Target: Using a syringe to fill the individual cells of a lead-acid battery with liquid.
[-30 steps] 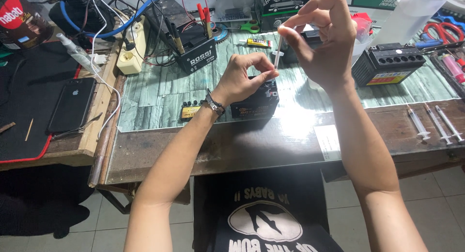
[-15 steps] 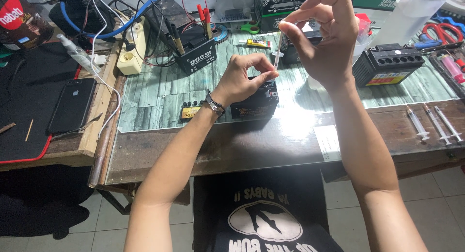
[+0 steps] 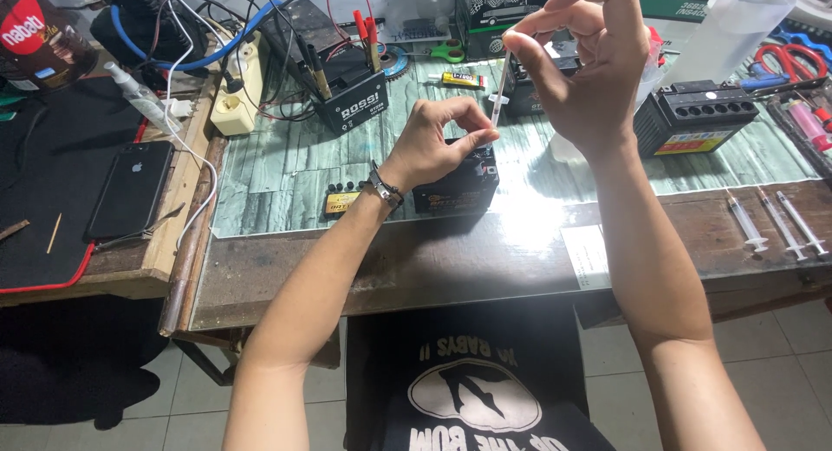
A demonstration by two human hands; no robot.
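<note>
Clear syringe (image 3: 497, 96) stands upright over the battery (image 3: 457, 187), right hand (image 3: 589, 78) pinching its plunger, left hand (image 3: 438, 143) fingers closed at its tip. A wobble could spill liquid across the tabletop (image 3: 520, 243).

syringe tip: the lower end of the syringe (image 3: 497, 94) is hidden behind the left hand (image 3: 438, 143) fingers, above the small black battery (image 3: 457, 187).
battery top: mostly covered by that hand.
right hand (image 3: 589, 70): fingertips cut off by the top edge.
plastic bottle (image 3: 724, 26): blurred, top cropped.
</note>
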